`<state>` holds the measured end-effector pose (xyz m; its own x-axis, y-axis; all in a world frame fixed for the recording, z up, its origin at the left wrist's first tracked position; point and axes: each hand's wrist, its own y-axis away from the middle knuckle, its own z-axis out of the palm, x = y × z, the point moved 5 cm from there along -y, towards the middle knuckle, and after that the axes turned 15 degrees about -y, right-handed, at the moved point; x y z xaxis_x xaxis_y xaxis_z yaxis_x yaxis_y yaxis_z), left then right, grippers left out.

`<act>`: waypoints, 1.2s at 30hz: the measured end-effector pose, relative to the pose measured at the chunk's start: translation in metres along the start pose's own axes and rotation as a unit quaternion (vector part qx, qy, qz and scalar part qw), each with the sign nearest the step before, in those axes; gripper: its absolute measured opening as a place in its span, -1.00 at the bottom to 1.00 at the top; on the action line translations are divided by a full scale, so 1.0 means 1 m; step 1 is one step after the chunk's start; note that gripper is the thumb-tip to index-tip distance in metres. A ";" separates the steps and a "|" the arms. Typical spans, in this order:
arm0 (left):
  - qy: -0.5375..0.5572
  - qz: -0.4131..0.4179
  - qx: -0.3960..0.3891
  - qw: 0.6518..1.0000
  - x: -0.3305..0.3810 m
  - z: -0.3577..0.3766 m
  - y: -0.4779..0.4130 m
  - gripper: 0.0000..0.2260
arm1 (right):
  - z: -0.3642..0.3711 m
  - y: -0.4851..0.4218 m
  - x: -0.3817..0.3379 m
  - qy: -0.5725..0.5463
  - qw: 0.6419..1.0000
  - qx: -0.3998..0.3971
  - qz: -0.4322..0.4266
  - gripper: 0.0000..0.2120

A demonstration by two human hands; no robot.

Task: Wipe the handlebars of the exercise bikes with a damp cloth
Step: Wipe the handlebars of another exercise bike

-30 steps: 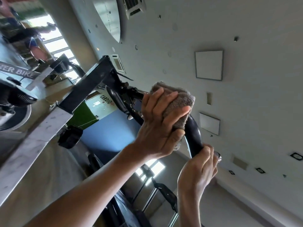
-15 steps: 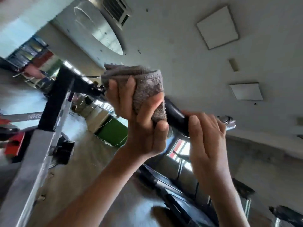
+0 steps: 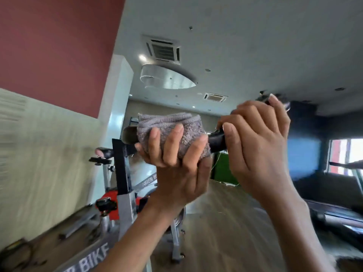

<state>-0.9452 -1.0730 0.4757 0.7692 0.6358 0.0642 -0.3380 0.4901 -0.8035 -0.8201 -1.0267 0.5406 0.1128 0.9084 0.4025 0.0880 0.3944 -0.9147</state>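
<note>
Head view. Left hand (image 3: 176,169): grip curled tight round the grey cloth (image 3: 172,122), which is wrapped over the black handlebar (image 3: 217,143). Fingers are in front; thumb not seen. Right hand (image 3: 259,146): grip closed round the handlebar just right of the cloth, w/ a short bare stretch of bar between the two hands.

A shiny bar tip pokes out above the right hand, blurred. Left of the cloth the bar end is only a dark smear.

Below the handlebar is a black post (image 3: 119,165) on a grey frame; the "BIKE" lettering is partly cut off by the left forearm. Behind the post is a 2nd exercise bike (image 3: 110,199) w/ red parts, its black saddle (image 3: 104,152) below-left of the handlebar. Green panel (image 3: 224,171) far back, below the bar between the hands.

Below-right of the handlebar is a dark machine (image 3: 334,211), too blurred to ID. Window (image 3: 349,154) at far right, cut by the frame edge. Ceiling AC vent (image 3: 163,50) above the handlebar, red wall (image 3: 55,46) upper left.

Hands + forearms hide most of the near bike frame.
</note>
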 end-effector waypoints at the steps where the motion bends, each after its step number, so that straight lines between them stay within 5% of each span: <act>1: -0.010 0.007 -0.013 1.000 0.003 -0.001 -0.001 -0.69 | 0.000 0.000 0.000 -0.002 1.000 0.001 0.001 -0.67; 6: -0.016 0.070 -0.072 0.995 -0.016 -0.022 -0.022 -0.73 | -0.007 -0.002 0.002 -0.008 0.999 -0.030 -0.008 -0.67; 11: -0.012 0.043 -0.174 0.984 0.009 -0.034 -0.051 -0.69 | -0.003 -0.004 -0.004 0.004 1.000 -0.014 0.022 -0.69; 15: 0.013 0.104 -0.233 0.967 0.002 -0.036 -0.062 -0.69 | -0.010 -0.003 -0.001 0.022 0.996 -0.082 0.003 -0.67; 27: 0.046 0.053 -0.278 0.958 -0.048 -0.039 -0.073 -0.72 | -0.011 -0.016 -0.025 0.119 0.982 -0.141 0.043 -0.67; 36: 0.062 -0.001 -0.388 0.919 -0.049 -0.043 -0.079 -0.75 | -0.014 -0.015 -0.037 0.124 0.977 -0.171 0.040 -0.73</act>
<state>-0.9324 -1.1686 0.5110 0.8419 0.5384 0.0367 0.1153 -0.1129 -0.9869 -0.8121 -1.0681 0.5402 0.3650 0.8562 0.3656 0.3890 0.2165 -0.8954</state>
